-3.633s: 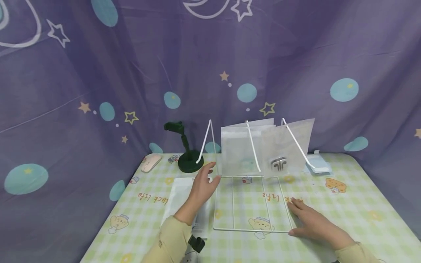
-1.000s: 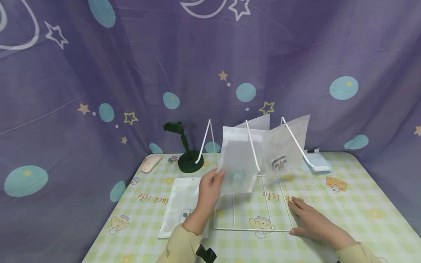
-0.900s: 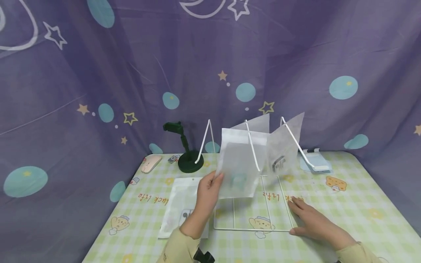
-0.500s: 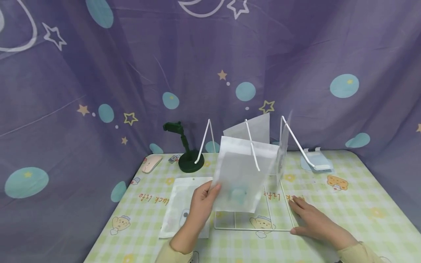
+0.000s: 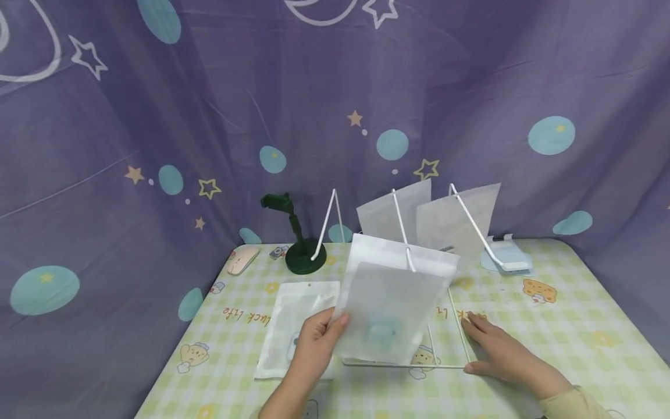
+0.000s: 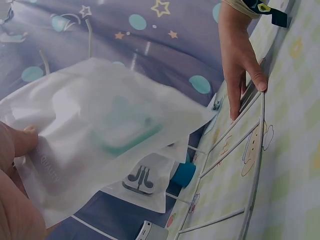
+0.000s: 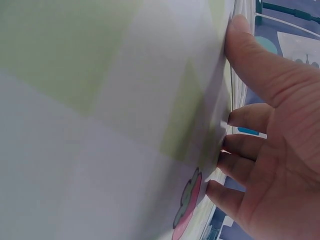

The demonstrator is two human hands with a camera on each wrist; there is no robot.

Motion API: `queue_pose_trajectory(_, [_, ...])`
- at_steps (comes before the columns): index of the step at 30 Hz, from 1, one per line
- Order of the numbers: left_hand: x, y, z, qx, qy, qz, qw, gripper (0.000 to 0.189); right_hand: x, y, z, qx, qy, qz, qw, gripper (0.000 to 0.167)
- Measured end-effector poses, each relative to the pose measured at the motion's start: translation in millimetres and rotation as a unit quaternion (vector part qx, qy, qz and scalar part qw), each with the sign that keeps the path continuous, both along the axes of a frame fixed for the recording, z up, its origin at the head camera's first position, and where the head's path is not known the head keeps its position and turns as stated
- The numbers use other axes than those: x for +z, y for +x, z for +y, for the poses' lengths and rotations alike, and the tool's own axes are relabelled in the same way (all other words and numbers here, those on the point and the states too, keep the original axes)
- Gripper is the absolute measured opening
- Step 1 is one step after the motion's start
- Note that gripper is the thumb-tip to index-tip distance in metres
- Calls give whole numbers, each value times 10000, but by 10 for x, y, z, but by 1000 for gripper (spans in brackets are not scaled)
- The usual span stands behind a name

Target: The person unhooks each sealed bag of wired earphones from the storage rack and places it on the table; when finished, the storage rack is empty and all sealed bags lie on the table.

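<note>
My left hand (image 5: 316,343) pinches the left edge of a frosted white pouch (image 5: 395,302) between thumb and fingers. A blurred teal shape shows through the pouch, which tilts over the base of a white wire rack (image 5: 473,227). In the left wrist view, thumb and pouch (image 6: 75,110) fill the near side. My right hand (image 5: 508,355) rests on the cloth, fingers spread, against the rack's right base wire; the right wrist view shows its fingertips down. Two more pouches remain at the rack's arms: a middle one (image 5: 377,218) and a right one (image 5: 458,218).
Another white pouch (image 5: 282,326) lies flat left of the rack. Behind it stand a dark green phone stand (image 5: 303,256) and a pink mouse (image 5: 243,260). A light blue item (image 5: 505,253) lies at the back right. A purple curtain (image 5: 157,105) hangs behind the checked table.
Empty at first beside the rack, my left hand has taken a pouch and drawn it down towards me. The right pouch has swung edge-on and back. My right hand stays put.
</note>
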State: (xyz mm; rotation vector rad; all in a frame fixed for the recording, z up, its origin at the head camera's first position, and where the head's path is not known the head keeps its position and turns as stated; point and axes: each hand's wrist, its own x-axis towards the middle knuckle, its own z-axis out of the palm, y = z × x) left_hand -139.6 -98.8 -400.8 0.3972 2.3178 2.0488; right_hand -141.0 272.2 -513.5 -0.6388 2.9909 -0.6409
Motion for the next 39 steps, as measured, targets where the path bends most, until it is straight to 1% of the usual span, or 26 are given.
queue_pose_trajectory(5, [-5, 109, -74, -353, 25, -66, 9994, 29, -9, 4, 13, 4, -37, -49, 10000, 95])
queue_pose_trajectory(8, [-1, 162, -116, -504, -47, -141, 9986, 30, -5, 11, 18, 13, -60, -1, 10000, 95])
queue_pose_trajectory(10, [5, 193, -144, -600, -11, -176, 9980, 31, -1, 16, 21, 13, -76, 44, 10000, 95])
queue_pose_trajectory(14, [2, 227, -187, -682, 93, -58, 9976, 30, 6, 24, 23, -1, -54, 66, 10000, 95])
queue_pose_trajectory(17, [-11, 233, -206, -655, 106, 102, 9977, 28, 5, 25, 23, -12, -24, 28, 10000, 95])
queue_pose_trajectory(24, [-17, 240, -205, -671, 157, 323, 9971, 25, -15, 27, 20, -52, -56, -108, 9999, 97])
queue_pose_trajectory(26, [-13, 240, -195, -631, 119, 380, 9972, 25, -22, 26, 19, -63, -51, -117, 9999, 98])
queue_pose_trajectory(31, [-9, 249, -179, -502, 63, 306, 9983, 25, -23, 24, 12, -23, -34, -63, 10000, 96])
queue_pose_trajectory(33, [-9, 256, -179, -497, 68, 289, 9983, 25, -18, 23, 10, 8, -34, -28, 10000, 95])
queue_pose_trajectory(39, [-2, 271, -174, -570, 103, 475, 9972, 24, 9, 14, 1, 65, -30, 73, 9999, 93])
